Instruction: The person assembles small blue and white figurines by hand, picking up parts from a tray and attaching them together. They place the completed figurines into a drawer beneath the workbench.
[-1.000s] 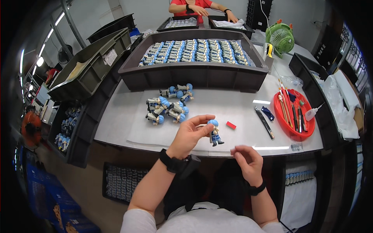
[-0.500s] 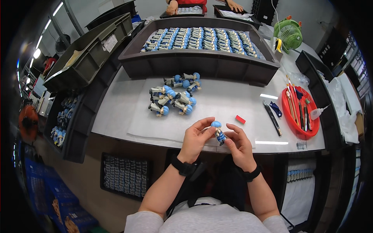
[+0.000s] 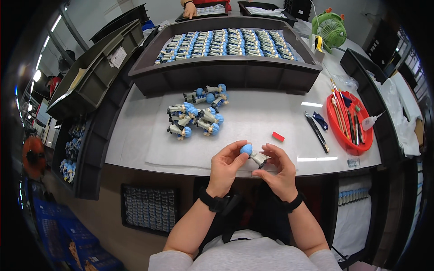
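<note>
Both forearms enter from the lower edge and converge at the near edge of the white worktable (image 3: 271,113). The left hand (image 3: 224,165) is raised with its wrist bent back, fingers curled closed over the round blue head of a small blue-haired plastic figurine (image 3: 251,153); a black wristband sits on that wrist. The right hand (image 3: 279,168), also banded in black, faces it, thumb and fingertips pinched narrowly on the figurine's pale grey body. The figurine lies roughly level between the two hands, just above the table's front edge, over a thin white sheet.

Beyond the hands, a loose heap of like blue-headed figurines (image 3: 198,112) lies on the sheet, well apart from the held one. A small red block (image 3: 278,136) lies near the right hand. Farther right are a black-handled tool (image 3: 316,132) and a round red plastic tray (image 3: 350,122) holding brushes and tools. A large dark grey bin (image 3: 226,74) behind the heap holds ordered rows of figurines. A green desk fan (image 3: 329,30) stands at the far right corner.

The figurine's lower half is hidden by the right fingers, so its legs and any small part in the grip cannot be made out. The tools in the red tray are too small to identify singly. Another person's hand (image 3: 189,9) is cut off by the top edge. The torso is cropped at the lower rim, and fisheye curvature bends the bin's edges.
</note>
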`<act>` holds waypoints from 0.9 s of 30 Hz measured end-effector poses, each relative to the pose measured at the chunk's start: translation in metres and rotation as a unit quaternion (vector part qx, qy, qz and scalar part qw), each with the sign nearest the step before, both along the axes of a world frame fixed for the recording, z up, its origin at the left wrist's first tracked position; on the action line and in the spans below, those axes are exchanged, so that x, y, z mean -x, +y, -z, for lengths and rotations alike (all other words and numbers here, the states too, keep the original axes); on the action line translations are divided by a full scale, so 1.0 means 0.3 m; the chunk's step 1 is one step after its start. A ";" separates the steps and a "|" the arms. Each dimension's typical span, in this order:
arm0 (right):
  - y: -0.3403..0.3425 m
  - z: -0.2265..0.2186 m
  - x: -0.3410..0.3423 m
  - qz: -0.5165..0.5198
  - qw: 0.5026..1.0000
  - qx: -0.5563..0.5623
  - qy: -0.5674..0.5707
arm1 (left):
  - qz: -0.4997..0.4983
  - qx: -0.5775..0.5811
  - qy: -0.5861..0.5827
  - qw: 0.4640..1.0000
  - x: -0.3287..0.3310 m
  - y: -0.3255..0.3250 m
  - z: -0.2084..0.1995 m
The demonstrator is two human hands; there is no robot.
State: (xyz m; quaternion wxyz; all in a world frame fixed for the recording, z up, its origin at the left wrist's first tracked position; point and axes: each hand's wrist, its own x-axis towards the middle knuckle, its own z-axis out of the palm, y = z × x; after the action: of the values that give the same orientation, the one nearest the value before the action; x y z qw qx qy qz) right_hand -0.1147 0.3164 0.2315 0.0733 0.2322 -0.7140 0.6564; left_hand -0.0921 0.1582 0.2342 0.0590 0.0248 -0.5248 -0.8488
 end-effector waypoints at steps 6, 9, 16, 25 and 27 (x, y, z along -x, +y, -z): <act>0.016 0.014 -0.009 -0.022 0.999 -0.003 -0.043 | 0.013 0.013 -0.017 1.000 -0.001 0.002 -0.011; 0.015 0.015 -0.008 -0.030 0.998 0.022 -0.054 | 0.004 0.014 -0.047 0.999 0.005 0.001 -0.001; 0.020 0.005 -0.008 -0.034 0.998 0.014 -0.058 | 0.003 0.002 -0.057 0.998 0.009 0.001 0.004; 0.026 0.006 -0.006 -0.048 0.995 0.037 -0.078 | -0.003 0.013 -0.021 1.000 -0.006 0.010 -0.007; 0.022 0.009 -0.008 -0.045 0.995 0.036 -0.082 | 0.014 0.025 -0.005 1.000 -0.010 -0.001 -0.001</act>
State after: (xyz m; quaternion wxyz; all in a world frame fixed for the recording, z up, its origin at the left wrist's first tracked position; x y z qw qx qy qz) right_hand -0.1123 0.3230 0.2288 -0.0064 0.2071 -0.6821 0.7013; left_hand -0.0893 0.1580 0.2344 0.0454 0.0200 -0.5468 -0.8358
